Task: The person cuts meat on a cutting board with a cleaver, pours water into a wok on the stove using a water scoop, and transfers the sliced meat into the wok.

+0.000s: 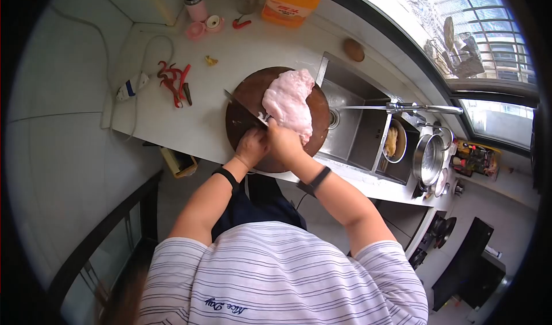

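A pale pink slab of raw meat with bumpy skin [289, 101] lies on the right half of a round wooden cutting board [238, 127]. My right hand [284, 143] is closed at the slab's lower left edge, round the near end of a knife [246, 108]. The blade slants up and left across the board, past its edge. Small whitish bits cling near the blade by my right knuckles. Just left of that, my left hand [252, 147] is curled low over the board, close against my right hand. Whatever its fingers hold is hidden.
Red chilies [171, 83] and a power strip [127, 88] with a cord lie left. At the back stand a pink cup [195, 4] and an orange jug [292, 2]. Right are the steel sink [345, 134], a faucet [425, 109] and a bowl [398, 151].
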